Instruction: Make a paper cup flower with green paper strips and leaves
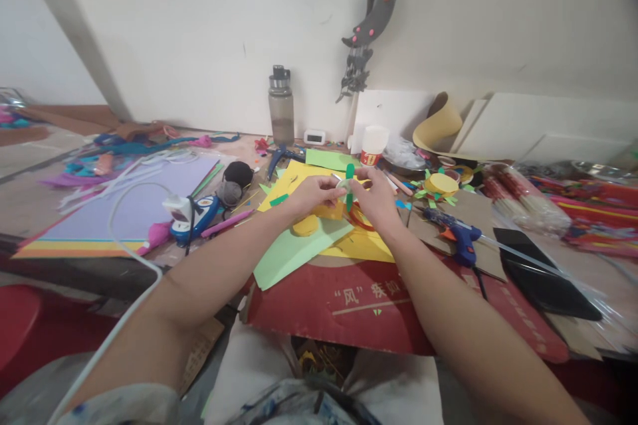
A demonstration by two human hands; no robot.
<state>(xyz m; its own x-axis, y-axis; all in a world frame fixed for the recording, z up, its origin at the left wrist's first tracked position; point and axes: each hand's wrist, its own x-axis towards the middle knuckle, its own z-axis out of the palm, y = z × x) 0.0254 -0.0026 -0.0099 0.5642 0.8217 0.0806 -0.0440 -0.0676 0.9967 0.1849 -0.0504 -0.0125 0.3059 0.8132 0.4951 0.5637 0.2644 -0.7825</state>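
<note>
A narrow dark green strip (349,187) stands upright between my hands, above the yellow paper (286,179). My right hand (371,196) is closed on the strip, its fingers pinched around it. The fingers of my left hand (319,194) are pressed together just left of the strip; a small pale piece shows at the fingertips, too small to make out. Below my left hand lies a round yellow piece (306,226) on light green paper (299,255). An orange-red ring (359,218), perhaps scissor handles, lies partly hidden under my right hand.
A blue glue gun (461,239) and a yellow disc with green tabs (441,184) lie right. Behind stand a water bottle (282,106) and paper cup (373,145). A white cable (115,206) crosses the left; red cardboard (319,305) covers the front edge.
</note>
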